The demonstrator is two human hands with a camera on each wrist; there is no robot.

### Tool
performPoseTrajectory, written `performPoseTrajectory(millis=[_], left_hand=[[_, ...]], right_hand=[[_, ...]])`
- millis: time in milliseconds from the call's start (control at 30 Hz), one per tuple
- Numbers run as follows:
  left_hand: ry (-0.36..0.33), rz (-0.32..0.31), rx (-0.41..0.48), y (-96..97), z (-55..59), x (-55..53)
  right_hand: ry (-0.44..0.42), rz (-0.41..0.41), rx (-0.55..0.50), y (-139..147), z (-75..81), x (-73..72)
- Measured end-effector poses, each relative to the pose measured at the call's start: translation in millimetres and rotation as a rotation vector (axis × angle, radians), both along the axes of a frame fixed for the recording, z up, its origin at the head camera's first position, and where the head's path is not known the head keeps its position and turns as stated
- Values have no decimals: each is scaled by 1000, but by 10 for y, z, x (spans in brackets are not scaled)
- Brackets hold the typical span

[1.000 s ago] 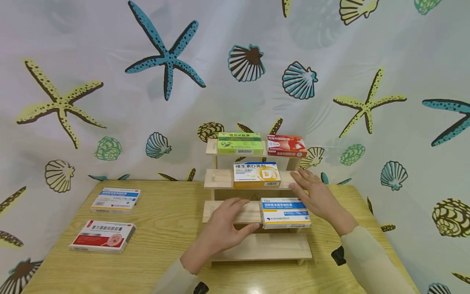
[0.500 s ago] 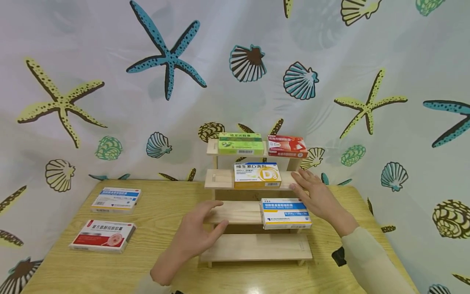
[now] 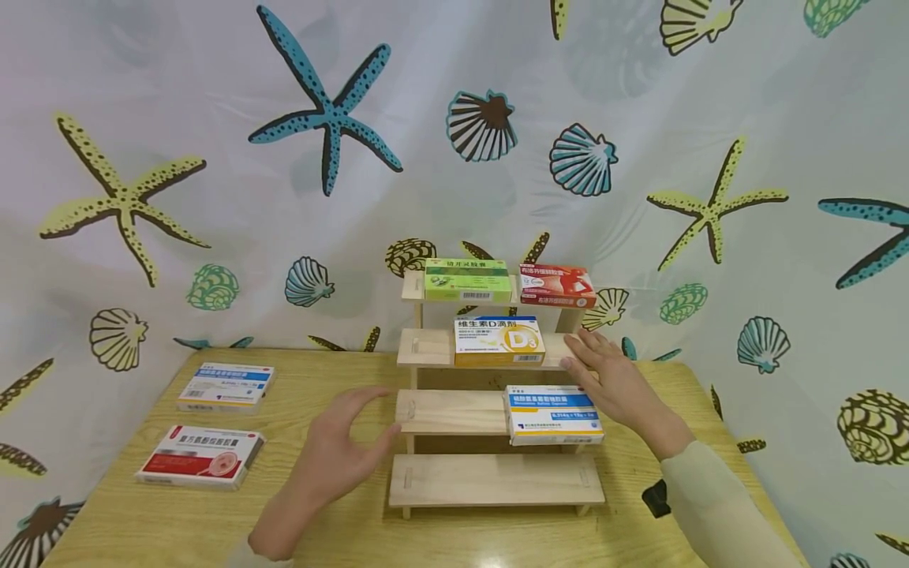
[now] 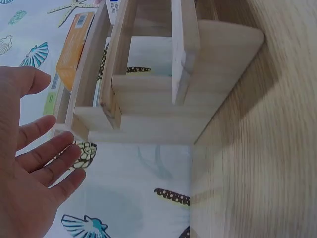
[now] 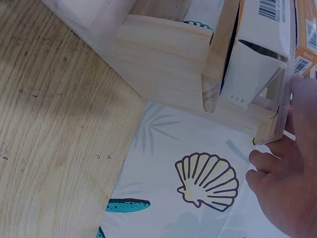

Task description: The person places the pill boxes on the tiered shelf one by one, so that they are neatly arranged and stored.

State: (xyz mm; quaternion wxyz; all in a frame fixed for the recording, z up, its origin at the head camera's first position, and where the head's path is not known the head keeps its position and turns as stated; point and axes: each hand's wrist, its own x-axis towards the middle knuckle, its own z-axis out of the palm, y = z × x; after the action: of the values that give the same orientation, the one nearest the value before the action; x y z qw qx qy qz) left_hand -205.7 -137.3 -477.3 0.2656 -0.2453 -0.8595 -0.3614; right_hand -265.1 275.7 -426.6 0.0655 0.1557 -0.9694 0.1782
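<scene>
On the streaky-grained table point(image 3: 298, 379), I'm watching a pale, stepped wooden stand point(image 3: 493, 480) carrying flat, rectangular boxes point(image 3: 467, 281); left hand point(image 3: 332, 451), fingers wide, hovers just beside its left end, while the right hand point(image 3: 618, 377) grips the second-highest tier's right end, near the yellow-and-white D3 box point(image 3: 490, 343).

Near centre, the orange-and-white box point(image 3: 499, 341) is showing "维生素D滴剂" and "D3"; the red box point(image 3: 557, 286) above is reading "布洛芬缓释胶囊", the blue-striped box point(image 3: 555, 416) below, "0.314g". At lower left, the red-and-white box point(image 3: 201, 457) is bearing "复方氨酚烷胺胶囊".
</scene>
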Motion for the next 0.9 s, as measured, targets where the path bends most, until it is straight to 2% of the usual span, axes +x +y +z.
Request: performPoseTrajectory(millis=[467, 767, 900], left_hand=[[2, 132, 23, -564, -51, 48], [-82, 246, -19, -1024, -100, 129], [-87, 293, -16, -1213, -136, 153]], right_hand=[[-21, -8, -4, 7, -20, -20], [-10, -3, -5, 11, -20, -13], [-4, 6, -9, 23, -18, -9]])
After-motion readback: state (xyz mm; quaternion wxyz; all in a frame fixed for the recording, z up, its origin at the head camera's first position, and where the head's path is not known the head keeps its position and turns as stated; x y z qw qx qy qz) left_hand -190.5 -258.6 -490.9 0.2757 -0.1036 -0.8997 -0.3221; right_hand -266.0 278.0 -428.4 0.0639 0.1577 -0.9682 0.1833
